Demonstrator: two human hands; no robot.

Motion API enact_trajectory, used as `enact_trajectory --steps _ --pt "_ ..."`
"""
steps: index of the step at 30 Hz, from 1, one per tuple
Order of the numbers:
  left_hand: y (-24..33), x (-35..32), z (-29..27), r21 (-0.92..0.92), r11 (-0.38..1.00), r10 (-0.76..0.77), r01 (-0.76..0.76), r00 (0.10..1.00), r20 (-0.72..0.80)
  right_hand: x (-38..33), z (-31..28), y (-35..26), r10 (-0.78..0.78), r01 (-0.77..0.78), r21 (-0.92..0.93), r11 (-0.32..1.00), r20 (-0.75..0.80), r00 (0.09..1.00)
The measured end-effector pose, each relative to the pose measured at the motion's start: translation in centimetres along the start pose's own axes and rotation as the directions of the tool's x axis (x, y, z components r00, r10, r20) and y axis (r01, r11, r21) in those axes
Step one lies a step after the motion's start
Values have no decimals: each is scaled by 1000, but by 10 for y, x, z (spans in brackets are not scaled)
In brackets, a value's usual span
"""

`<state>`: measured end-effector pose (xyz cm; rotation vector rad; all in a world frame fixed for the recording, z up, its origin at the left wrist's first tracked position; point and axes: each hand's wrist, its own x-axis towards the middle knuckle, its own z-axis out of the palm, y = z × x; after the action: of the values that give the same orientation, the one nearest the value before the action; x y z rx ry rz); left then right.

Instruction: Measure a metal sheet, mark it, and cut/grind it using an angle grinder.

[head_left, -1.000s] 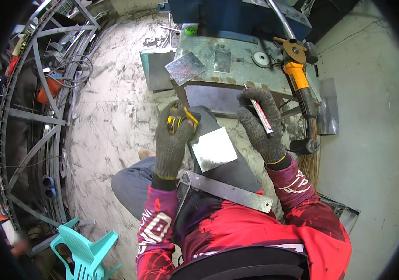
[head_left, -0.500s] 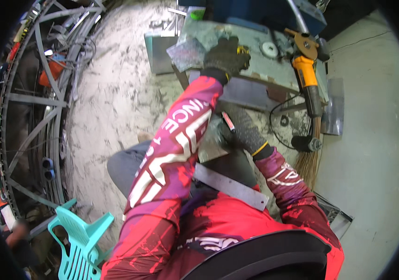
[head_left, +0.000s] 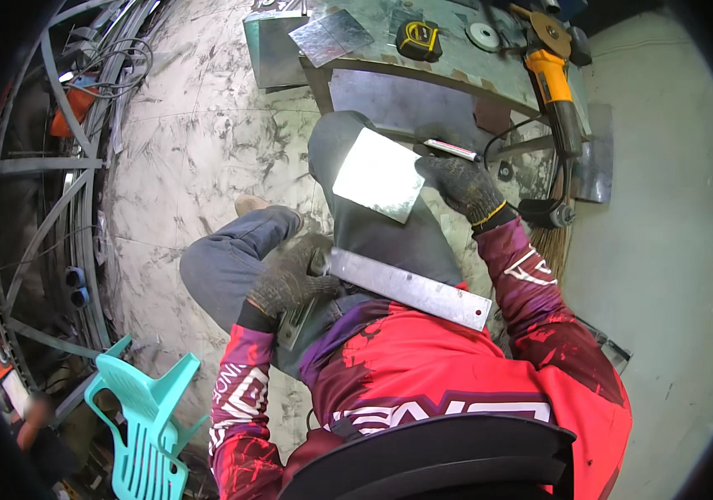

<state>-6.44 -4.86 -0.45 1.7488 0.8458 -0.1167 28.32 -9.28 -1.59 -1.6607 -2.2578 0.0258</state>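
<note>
My left hand (head_left: 290, 277) is closed around the near-left end of a flat steel bar (head_left: 410, 288) with a hole at its far end. The bar lies across my lap. Below this hand a second narrow metal piece (head_left: 291, 327) shows; whether it joins the bar I cannot tell. My right hand (head_left: 465, 185) pinches the right corner of a shiny square metal sheet (head_left: 377, 177), which is over my thigh. A white and red marker (head_left: 453, 150) is also held in its fingers. A yellow and black tape measure (head_left: 419, 40) stands on the workbench.
The workbench (head_left: 448, 73) ahead carries a loose metal plate (head_left: 331, 37), a white disc (head_left: 482, 36) and a yellow angle grinder (head_left: 550, 77) at its right edge. Metal racking (head_left: 56, 165) lines the left side. A turquoise plastic chair (head_left: 146, 417) stands at lower left.
My left hand has come back from the tape measure, now left on the workbench, and taken hold of the steel bar. My right hand has brought the metal sheet into view over my thigh.
</note>
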Motion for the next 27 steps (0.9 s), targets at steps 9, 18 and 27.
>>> enact_trajectory --steps 9,18,27 --pt "28 -48 -29 -653 702 -83 -284 878 -471 -3 -7 3 550 -376 584 720 -148 822" --pt "49 7 -31 -848 286 -154 -446 852 -500 61 -28 -80 302 -175 493 852 -191 934" --pt "8 35 -7 -354 830 183 -432 809 -559 34 -20 -82 322 -260 500 826 -39 946"
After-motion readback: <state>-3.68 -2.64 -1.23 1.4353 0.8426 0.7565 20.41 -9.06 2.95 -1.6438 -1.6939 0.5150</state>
